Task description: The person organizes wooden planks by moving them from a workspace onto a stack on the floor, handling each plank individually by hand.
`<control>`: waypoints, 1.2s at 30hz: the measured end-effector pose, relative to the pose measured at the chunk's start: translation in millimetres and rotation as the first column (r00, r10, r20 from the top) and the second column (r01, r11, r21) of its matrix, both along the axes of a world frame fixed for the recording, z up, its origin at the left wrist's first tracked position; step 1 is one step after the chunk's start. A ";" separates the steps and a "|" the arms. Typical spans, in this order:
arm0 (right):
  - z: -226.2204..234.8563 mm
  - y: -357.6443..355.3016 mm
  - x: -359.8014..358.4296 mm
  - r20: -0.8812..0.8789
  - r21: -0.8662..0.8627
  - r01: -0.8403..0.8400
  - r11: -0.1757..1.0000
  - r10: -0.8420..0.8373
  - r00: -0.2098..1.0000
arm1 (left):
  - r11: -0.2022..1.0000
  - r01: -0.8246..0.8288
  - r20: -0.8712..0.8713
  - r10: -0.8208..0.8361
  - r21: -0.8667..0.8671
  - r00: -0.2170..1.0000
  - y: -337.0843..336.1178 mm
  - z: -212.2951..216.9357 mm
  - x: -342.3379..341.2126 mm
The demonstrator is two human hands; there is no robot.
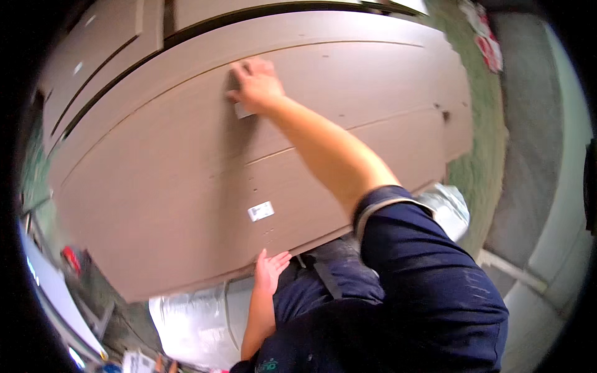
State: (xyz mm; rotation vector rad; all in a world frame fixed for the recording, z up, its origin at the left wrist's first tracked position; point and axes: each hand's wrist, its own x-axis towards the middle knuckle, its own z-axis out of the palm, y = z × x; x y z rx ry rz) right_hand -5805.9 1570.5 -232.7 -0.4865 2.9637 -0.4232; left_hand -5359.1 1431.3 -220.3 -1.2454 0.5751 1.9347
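Note:
A large grey-brown board (174, 161) lies flat in front of me, with long grooves and small drilled holes in its face. My right hand (256, 84) reaches across to its far part, fingers apart and blurred at the tips, and appears to touch the surface. A pale label (244, 110) shows just under that wrist, partly covered. Down at the near edge, my left hand (272, 272) is open beside the board with its fingers spread. A white printed sticker (261, 211) is on the board a little beyond the left hand.
More boards (99, 56) lie beyond at the far left. White plastic wrapping (193, 323) is below the near edge, and a clear plastic bundle (449, 208) is at the right. A red object (71, 260) is at the left. Green floor (488, 143) runs along the right.

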 end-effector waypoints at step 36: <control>-59.3 142.6 306.0 0.761 0.110 0.038 0.993 -0.109 0.639 | 0.492 -0.073 -0.068 0.028 -0.868 0.997 -72.4 -2.4 333.0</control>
